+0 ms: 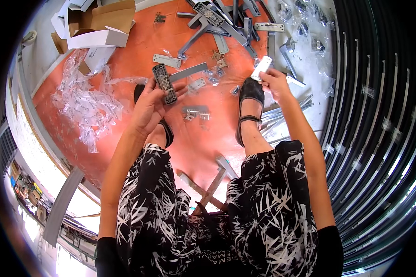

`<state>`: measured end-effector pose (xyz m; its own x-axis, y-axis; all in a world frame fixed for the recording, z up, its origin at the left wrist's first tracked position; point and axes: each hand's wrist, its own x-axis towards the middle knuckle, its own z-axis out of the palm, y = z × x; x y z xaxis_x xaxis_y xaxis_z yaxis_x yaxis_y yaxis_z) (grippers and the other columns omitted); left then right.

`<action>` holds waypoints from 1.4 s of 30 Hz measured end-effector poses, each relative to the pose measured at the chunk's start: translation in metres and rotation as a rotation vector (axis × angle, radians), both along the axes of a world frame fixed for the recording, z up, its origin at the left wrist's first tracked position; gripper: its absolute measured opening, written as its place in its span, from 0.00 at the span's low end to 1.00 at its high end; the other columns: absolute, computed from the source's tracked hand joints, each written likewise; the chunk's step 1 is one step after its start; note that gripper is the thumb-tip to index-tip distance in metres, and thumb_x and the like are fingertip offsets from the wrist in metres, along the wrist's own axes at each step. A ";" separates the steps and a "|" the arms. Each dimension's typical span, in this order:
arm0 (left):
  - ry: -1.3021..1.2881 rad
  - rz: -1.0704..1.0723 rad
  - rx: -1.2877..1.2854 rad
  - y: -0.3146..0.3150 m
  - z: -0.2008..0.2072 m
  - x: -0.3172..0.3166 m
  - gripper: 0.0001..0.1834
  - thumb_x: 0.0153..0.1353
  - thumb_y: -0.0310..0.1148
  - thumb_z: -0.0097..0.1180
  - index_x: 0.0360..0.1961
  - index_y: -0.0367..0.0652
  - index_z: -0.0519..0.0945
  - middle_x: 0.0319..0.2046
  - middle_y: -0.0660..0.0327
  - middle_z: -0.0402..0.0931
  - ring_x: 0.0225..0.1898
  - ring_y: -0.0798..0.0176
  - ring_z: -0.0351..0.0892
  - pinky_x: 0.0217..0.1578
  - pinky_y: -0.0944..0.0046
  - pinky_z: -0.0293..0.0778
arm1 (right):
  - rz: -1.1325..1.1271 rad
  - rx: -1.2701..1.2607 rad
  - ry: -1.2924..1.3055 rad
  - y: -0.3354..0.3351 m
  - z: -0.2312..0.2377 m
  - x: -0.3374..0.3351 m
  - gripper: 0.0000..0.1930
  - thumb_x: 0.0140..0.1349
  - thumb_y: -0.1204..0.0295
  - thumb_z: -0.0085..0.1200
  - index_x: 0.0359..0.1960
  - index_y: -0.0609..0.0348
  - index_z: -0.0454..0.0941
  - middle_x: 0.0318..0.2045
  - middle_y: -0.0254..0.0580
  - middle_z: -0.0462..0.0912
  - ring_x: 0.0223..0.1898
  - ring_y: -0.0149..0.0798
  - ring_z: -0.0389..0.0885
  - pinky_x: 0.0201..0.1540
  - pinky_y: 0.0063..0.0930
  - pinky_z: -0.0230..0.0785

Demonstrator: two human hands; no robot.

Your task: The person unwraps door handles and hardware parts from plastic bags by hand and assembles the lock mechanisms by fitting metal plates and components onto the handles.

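Observation:
My left hand point(149, 105) holds a grey lever handle by its oblong base point(165, 85). The open underside of that base, with its metal inner parts, faces up, and a flat grey lever point(188, 71) sticks out from behind it to the right. Between the fingers of my right hand point(276, 84) is a small white oblong plate point(261, 68), held above my right shoe. Below the hands, small metal brackets point(196, 113) lie on the orange sheet point(212, 131). Another pale oblong plate point(167, 61) rests just beyond the left hand.
Several grey handles point(208, 18) are piled at the far side. Crumpled clear plastic bags point(90, 104) lie at the left, below an open cardboard box point(108, 23). Long dark metal profiles point(370, 138) line the right side. Wooden stool legs point(212, 184) cross between my knees.

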<state>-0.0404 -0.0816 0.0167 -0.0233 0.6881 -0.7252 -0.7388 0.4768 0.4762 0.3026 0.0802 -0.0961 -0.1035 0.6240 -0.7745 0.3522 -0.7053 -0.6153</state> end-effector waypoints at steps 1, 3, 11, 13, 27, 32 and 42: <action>-0.007 -0.006 -0.001 0.002 0.000 0.002 0.27 0.63 0.22 0.44 0.64 0.41 0.57 0.56 0.40 0.74 0.57 0.43 0.77 0.61 0.49 0.74 | -0.030 -0.023 0.078 -0.002 0.015 -0.011 0.10 0.61 0.69 0.63 0.28 0.61 0.77 0.22 0.33 0.76 0.24 0.26 0.75 0.22 0.20 0.66; -0.006 -0.009 0.014 0.007 -0.003 0.005 0.26 0.63 0.21 0.43 0.62 0.39 0.57 0.56 0.37 0.72 0.58 0.41 0.75 0.61 0.47 0.74 | 0.058 -0.065 0.204 -0.001 0.024 -0.021 0.07 0.63 0.71 0.61 0.36 0.61 0.79 0.26 0.31 0.77 0.24 0.24 0.74 0.24 0.20 0.68; -0.093 -0.050 0.065 0.003 0.005 0.005 0.31 0.61 0.23 0.54 0.64 0.46 0.58 0.60 0.43 0.71 0.60 0.48 0.74 0.61 0.50 0.72 | 0.236 -0.138 0.441 -0.027 0.095 -0.085 0.13 0.67 0.68 0.59 0.48 0.62 0.80 0.28 0.27 0.77 0.25 0.20 0.72 0.28 0.16 0.68; -0.094 -0.077 0.089 0.011 0.004 0.011 0.33 0.61 0.26 0.60 0.64 0.48 0.60 0.57 0.48 0.73 0.58 0.51 0.74 0.60 0.52 0.72 | 0.294 -0.087 0.499 -0.034 0.103 -0.101 0.13 0.67 0.69 0.58 0.50 0.61 0.79 0.29 0.26 0.77 0.25 0.19 0.72 0.26 0.15 0.68; 0.151 -0.099 0.109 0.016 -0.004 0.017 0.36 0.58 0.20 0.59 0.65 0.44 0.59 0.55 0.56 0.72 0.56 0.60 0.75 0.57 0.54 0.75 | 0.315 -0.019 0.459 -0.048 0.097 -0.151 0.07 0.66 0.72 0.57 0.37 0.63 0.76 0.24 0.32 0.76 0.20 0.23 0.71 0.20 0.19 0.68; 0.318 -0.168 0.087 0.017 0.001 0.018 0.35 0.57 0.21 0.59 0.64 0.43 0.60 0.51 0.58 0.73 0.52 0.64 0.75 0.54 0.59 0.75 | 0.245 -0.098 0.409 -0.047 0.104 -0.157 0.07 0.65 0.74 0.57 0.36 0.67 0.76 0.25 0.35 0.77 0.18 0.25 0.72 0.18 0.20 0.67; 0.424 -0.169 0.076 0.020 0.013 0.019 0.35 0.55 0.21 0.62 0.63 0.39 0.61 0.44 0.63 0.74 0.46 0.69 0.76 0.50 0.66 0.73 | 0.530 0.267 0.259 -0.056 0.105 -0.147 0.11 0.68 0.68 0.57 0.33 0.65 0.77 0.23 0.33 0.77 0.21 0.24 0.75 0.21 0.21 0.70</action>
<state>-0.0218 -0.0616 0.0294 -0.1899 0.7584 -0.6235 -0.3866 0.5260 0.7575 0.1558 0.0237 0.0091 -0.6131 0.6045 -0.5086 0.4274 -0.2877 -0.8571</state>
